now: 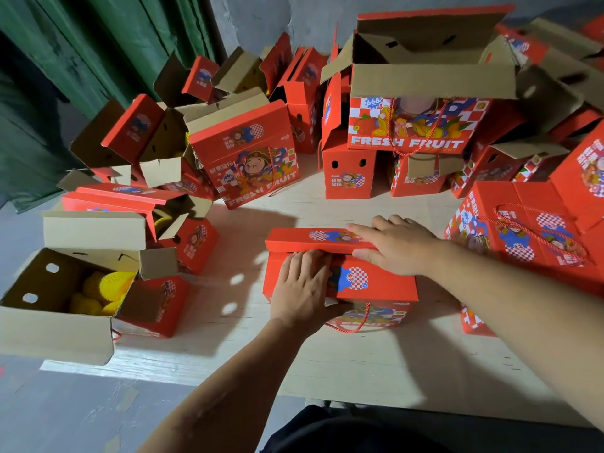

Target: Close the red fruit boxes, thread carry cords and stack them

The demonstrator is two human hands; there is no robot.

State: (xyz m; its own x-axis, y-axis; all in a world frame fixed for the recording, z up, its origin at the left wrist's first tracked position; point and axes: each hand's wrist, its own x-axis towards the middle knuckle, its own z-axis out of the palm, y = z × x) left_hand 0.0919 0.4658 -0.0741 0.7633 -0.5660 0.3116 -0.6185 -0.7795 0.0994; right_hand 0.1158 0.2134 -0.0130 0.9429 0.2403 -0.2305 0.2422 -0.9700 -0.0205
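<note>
While hands [346, 269] press box [372, 282], stack [407, 125] reads "FRESH FRUIT" ("666" above).

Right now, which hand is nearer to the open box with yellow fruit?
Left. The left hand presses the central box's lid, closer to the open box; the right hand rests farther right.

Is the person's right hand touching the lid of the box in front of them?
Touching. The head view shows the right hand lying flat on the red lid flap of the box, fingers straight across its top.

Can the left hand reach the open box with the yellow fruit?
Probably yes. The left hand presses the red box, and bare board lies between it and the open box.
</note>
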